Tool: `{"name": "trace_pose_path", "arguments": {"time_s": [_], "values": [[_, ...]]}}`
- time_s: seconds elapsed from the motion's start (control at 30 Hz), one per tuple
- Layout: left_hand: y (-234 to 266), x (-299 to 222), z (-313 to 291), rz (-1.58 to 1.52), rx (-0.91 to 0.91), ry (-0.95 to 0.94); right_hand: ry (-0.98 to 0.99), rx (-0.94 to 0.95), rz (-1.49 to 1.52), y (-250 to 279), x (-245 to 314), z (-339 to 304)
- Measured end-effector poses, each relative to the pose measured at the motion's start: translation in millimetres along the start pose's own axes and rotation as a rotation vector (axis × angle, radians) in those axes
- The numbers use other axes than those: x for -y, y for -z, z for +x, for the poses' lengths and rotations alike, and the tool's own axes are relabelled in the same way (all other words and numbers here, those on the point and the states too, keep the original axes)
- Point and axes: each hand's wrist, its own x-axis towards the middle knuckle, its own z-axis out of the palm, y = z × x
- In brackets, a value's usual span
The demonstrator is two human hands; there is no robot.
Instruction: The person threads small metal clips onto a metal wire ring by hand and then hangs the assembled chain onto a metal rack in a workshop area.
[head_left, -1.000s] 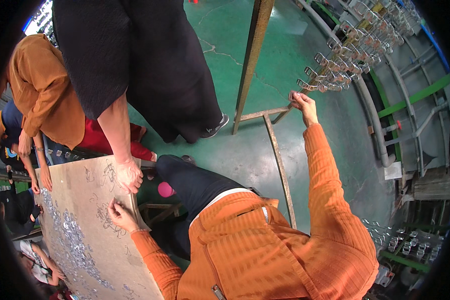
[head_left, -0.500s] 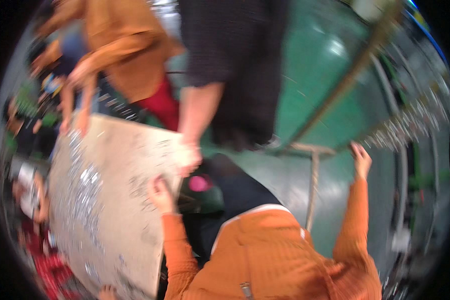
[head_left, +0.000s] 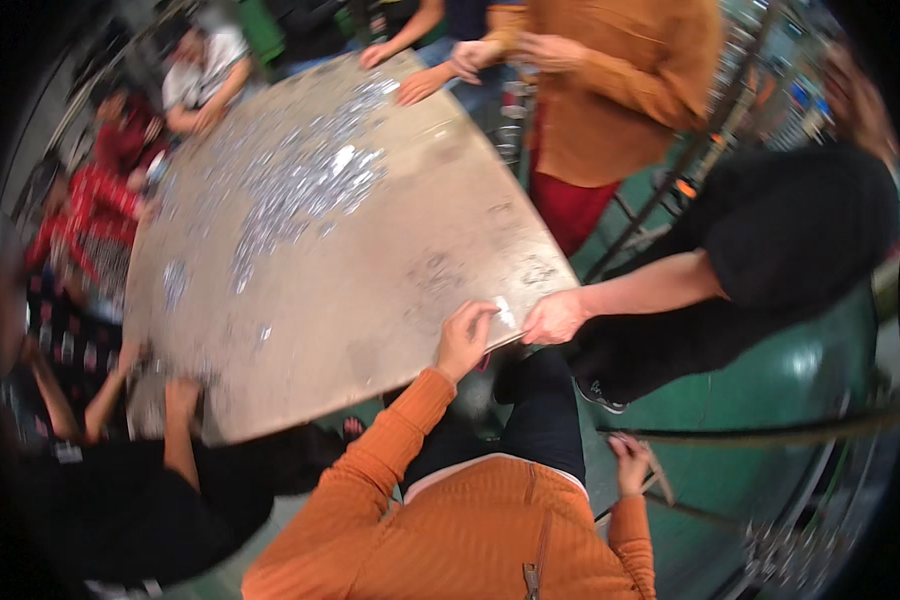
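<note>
My left hand [head_left: 462,340] is over the near edge of a large tan board-topped table [head_left: 360,310], close to its right corner. Its fingers are curled together; whatever they hold, if anything, cannot be made out. A small shiny white piece [head_left: 505,313] shows just beyond the fingertips. Low on my right side, my right hand [head_left: 630,465] is closed beside a tan bar [head_left: 660,476] and the end of a long dark rail [head_left: 750,435]. What is in its fingers is too small to tell. Many small silvery pieces [head_left: 310,185] lie spread over the table's far left.
A co-worker's hand [head_left: 555,317] rests on the table's corner, right beside my left hand. Several other people stand or sit around the table, their hands along its edges. Rows of silvery pieces [head_left: 800,560] hang at the lower right, above a green floor [head_left: 710,400].
My view has turned toward the table, which now fills the upper left and middle. The co-worker in black appears to my right instead of ahead. My left hand is still near the table's corner.
</note>
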Motion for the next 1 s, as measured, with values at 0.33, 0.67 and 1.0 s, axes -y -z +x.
{"name": "trace_pose_path", "arguments": {"time_s": [0.33,0.67,1.0], "values": [[153,41,25,0.393,-0.428,0.145,0.707,0.901,0.167,-229,199,75],[264,146,225,1.159,-0.288,0.085,0.550,0.977,0.082,-258,201,103],[422,214,253,1.438,-0.291,0.930,0.463,0.961,0.033,-266,200,106]]}}
